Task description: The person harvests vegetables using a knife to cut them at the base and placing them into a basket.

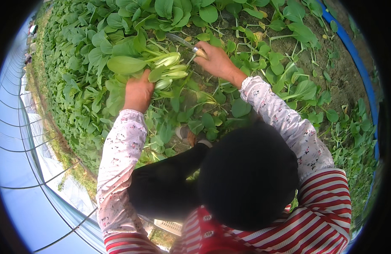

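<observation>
My left hand (139, 92) is closed around a bunch of green leafy vegetables (170, 68), likely bok choy. Their pale stem bases point to the right, and the hand hides part of the leaves. In my right hand (216, 62) is a knife with a wooden handle (200, 53) and a metal collar. The slim curved blade (179, 39) points up and to the left, beyond the stem bases and apart from them. Cut leaves (241, 108) lie on the soil below both hands.
Dense standing greens (78, 79) fill the left and top. Soil (338, 73) strewn with loose leaves spreads right, bounded by a blue hose or strip (357, 50). A shoe (182, 132) is near the stems. Greenhouse film on curved ribs (14, 165) rises at left; a pale plastic crate (167, 226) is below.
</observation>
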The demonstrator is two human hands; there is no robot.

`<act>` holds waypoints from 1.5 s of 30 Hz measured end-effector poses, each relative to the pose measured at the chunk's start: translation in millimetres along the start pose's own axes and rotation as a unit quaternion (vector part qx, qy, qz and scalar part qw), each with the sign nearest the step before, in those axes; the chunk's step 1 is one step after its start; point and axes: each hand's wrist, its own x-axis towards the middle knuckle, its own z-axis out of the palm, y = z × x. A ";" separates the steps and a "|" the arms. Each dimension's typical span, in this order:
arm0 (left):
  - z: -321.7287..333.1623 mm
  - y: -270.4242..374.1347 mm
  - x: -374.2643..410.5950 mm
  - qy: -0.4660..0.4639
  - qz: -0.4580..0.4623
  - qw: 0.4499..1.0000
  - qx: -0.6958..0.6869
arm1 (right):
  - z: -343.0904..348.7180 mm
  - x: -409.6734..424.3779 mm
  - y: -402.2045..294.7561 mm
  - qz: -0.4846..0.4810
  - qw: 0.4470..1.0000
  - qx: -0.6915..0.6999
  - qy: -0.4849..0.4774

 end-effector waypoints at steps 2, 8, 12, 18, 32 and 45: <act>17.9 5.9 4.7 -0.010 -0.014 1.000 0.000 | -5.3 -7.7 -6.4 -0.014 1.000 0.002 0.011; 37.2 -3.3 16.9 -0.026 -0.001 0.998 0.060 | -17.6 -25.1 -1.2 0.046 0.998 -0.018 -0.023; 32.1 -10.6 9.2 -0.054 -0.004 0.997 0.059 | -12.6 6.5 -1.8 0.015 0.997 -0.056 -0.060; 30.8 -3.4 1.4 -0.085 0.019 0.995 0.042 | 49.9 103.5 24.6 0.035 0.987 -0.095 -0.122; 62.2 -23.9 22.5 -0.082 0.017 0.996 0.026 | 100.1 145.0 56.2 0.142 0.944 0.192 -0.230; 69.8 -25.9 25.0 -0.076 0.012 0.997 0.023 | 93.5 156.4 43.0 0.023 0.987 -0.105 -0.118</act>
